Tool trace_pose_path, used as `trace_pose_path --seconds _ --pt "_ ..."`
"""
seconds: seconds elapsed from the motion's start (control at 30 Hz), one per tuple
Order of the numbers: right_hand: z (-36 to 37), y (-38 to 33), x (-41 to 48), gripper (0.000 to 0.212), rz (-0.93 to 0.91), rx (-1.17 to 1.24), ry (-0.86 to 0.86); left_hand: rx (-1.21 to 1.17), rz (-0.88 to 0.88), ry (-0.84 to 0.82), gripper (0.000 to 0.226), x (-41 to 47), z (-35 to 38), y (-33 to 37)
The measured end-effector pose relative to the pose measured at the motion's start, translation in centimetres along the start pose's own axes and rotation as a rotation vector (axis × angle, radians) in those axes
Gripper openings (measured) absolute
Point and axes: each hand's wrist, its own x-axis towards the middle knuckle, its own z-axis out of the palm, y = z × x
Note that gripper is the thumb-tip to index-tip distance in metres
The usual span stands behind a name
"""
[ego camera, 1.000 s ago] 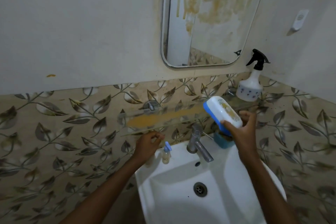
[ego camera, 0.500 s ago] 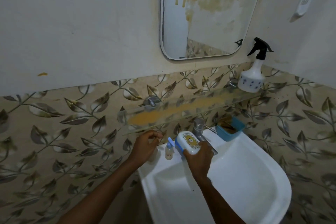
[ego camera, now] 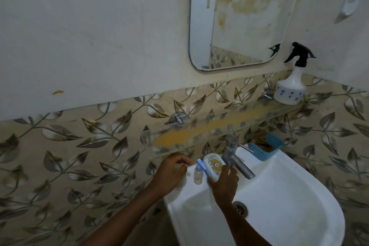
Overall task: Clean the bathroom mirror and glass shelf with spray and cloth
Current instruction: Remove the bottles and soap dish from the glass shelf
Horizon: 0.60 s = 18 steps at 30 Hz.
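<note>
A mirror (ego camera: 239, 32) smeared with yellow-brown stains hangs on the wall. Below it runs a glass shelf (ego camera: 209, 126) with a long orange smear. A white spray bottle (ego camera: 291, 84) with a black trigger stands on the shelf's right end. My right hand (ego camera: 224, 182) grips a white-and-blue soap case (ego camera: 214, 167) resting on the sink rim left of the tap. My left hand (ego camera: 172, 171) sits curled on the rim under the shelf's left part, beside a small bottle (ego camera: 197, 174); I see nothing in it. No cloth is clearly visible.
A white sink (ego camera: 289, 205) fills the lower right, with a metal tap (ego camera: 235, 158) at its back. A blue tub (ego camera: 266, 148) holding something brown sits on the rim to the right of the tap. Leaf-patterned tiles cover the lower wall.
My right hand brought the soap case down from in front of the shelf to the sink rim left of the tap. My left hand stayed near the small bottle.
</note>
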Motion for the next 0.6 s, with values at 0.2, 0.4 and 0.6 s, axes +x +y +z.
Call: trace_pose_path --seconds 0.2,0.4,0.6 --pt "-5.1 -0.7 0.2 0.028 0.059 0.277 -0.107 0.035 0.082 -0.274 0.023 -0.7 0.5 2.6" --pt "-17.8 -1.9 3.1 0.021 0.018 0.490 -0.073 -0.011 0.217 -0.489 0.028 0.3 1.8 9.0" --pt "-25.7 -2.3 11.0 0.019 0.002 0.589 0.111 -0.022 0.376 -0.351 0.019 4.0 1.8 14.8"
